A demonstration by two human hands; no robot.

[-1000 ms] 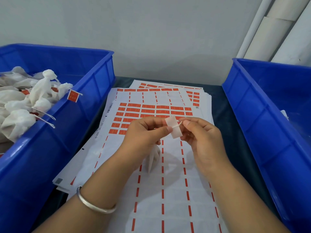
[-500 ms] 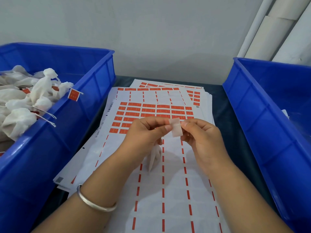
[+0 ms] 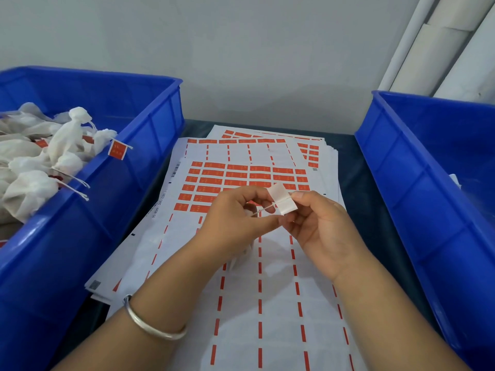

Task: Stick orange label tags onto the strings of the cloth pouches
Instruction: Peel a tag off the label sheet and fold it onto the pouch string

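Observation:
My left hand [image 3: 235, 218] and my right hand [image 3: 318, 226] meet above the label sheets [image 3: 241, 180]. Between their fingertips is a label tag [image 3: 282, 200], its pale sticky side facing me, laid across a thin white string [image 3: 263, 209]. My left hand pinches the string and the tag's lower edge; my right hand pinches the tag's right end. The pouch [image 3: 241, 257] on that string hangs below my left palm, mostly hidden. Rows of orange labels fill the top of the sheet.
A blue bin [image 3: 150, 124] on the left holds several white cloth pouches [image 3: 34, 167], one with an orange tag [image 3: 117, 149] over the rim. A second blue bin [image 3: 417, 167] stands on the right. White pipes [image 3: 439, 46] lean at the back right.
The tag has turned and opened flatter between my fingertips, with the string now lying across its middle. Both hands stayed in the same place.

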